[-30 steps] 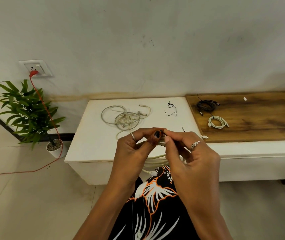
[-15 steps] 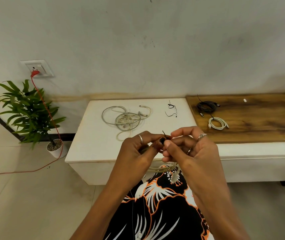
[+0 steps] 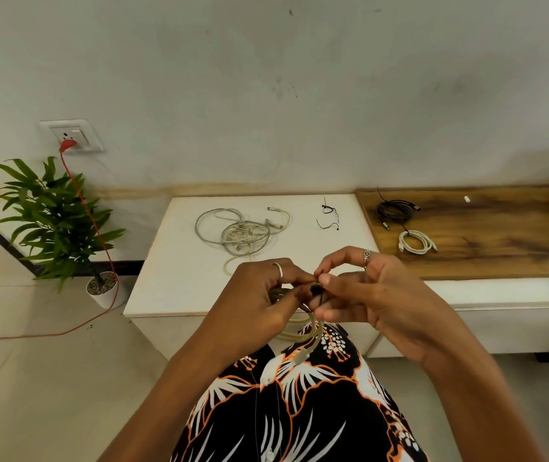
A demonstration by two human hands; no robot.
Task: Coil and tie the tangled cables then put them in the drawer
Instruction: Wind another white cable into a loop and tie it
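Observation:
My left hand (image 3: 260,296) grips a coiled off-white cable (image 3: 303,335) whose loops hang below my fingers over my lap. My right hand (image 3: 359,291) pinches a thin black tie (image 3: 319,296) at the coil's top, fingertips meeting those of my left hand. A tangle of off-white cables (image 3: 241,233) lies on the white cabinet top (image 3: 173,278) behind my hands. Two loose black ties (image 3: 328,216) lie further right. A coiled black cable (image 3: 394,210) and a coiled white cable (image 3: 414,242) rest on the wooden top (image 3: 499,238). No drawer is seen open.
A potted plant (image 3: 56,221) stands on the floor at the left. A red cord (image 3: 83,201) runs from the wall socket (image 3: 73,136) down across the floor. A small white piece (image 3: 466,199) lies on the wooden top.
Both hands dropped slightly toward my lap and drew closer together. My right fingers turned around the black tie at the top of the coil.

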